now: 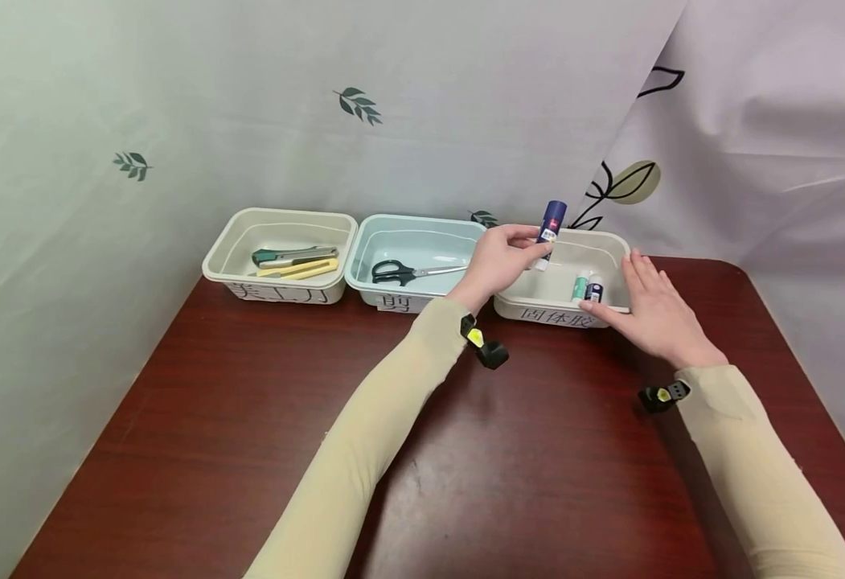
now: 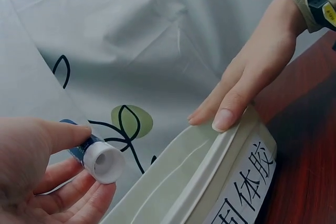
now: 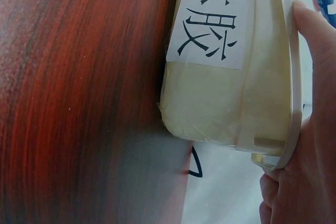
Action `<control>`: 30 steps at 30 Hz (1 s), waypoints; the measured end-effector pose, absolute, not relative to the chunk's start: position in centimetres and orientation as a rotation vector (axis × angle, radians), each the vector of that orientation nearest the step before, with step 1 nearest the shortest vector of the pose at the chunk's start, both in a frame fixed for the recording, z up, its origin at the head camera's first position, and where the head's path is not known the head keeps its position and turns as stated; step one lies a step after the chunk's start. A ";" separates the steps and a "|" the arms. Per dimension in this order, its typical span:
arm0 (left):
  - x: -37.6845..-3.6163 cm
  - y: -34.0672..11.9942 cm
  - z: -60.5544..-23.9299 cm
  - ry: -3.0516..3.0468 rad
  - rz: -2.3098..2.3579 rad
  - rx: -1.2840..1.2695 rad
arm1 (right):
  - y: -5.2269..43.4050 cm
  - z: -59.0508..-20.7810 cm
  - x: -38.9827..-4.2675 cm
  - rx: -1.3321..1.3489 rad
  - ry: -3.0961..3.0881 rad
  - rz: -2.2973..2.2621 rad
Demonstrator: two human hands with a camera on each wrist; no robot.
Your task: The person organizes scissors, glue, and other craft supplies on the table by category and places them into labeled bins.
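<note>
My left hand pinches a glue stick with a dark blue cap and white body, holding it upright over the left end of the cream bin on the right. In the left wrist view the glue stick shows its white end between thumb and fingers of the left hand. My right hand rests with straight fingers on that bin's right front corner; its fingertips lie on the rim. Two more glue sticks stand inside the bin. The right wrist view shows the bin's labelled wall.
A light blue bin with black-handled scissors sits in the middle. A cream bin with utility knives is on the left. All three line the far edge of the dark red table, against a leaf-printed curtain.
</note>
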State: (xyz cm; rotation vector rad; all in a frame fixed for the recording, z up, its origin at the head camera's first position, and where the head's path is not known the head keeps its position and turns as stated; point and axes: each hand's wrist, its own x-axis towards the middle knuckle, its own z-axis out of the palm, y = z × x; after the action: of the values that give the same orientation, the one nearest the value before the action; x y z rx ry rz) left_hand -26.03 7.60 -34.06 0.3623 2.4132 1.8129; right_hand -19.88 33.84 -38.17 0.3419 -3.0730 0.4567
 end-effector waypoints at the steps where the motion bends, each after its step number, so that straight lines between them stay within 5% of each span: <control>1: -26.1 7.7 -34.0 2.414 1.807 0.354 | 33.8 -38.2 -19.9 0.342 -3.071 0.457; 30: -24.8 6.5 -34.5 2.391 1.694 0.568 | 33.8 -38.2 -19.8 0.356 -3.065 0.453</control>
State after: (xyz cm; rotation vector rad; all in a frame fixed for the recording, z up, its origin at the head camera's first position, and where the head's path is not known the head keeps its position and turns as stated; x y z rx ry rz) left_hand -24.84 6.48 -34.48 0.5679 2.3908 1.6943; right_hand -19.77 33.76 -38.16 0.3564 -3.0651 0.4527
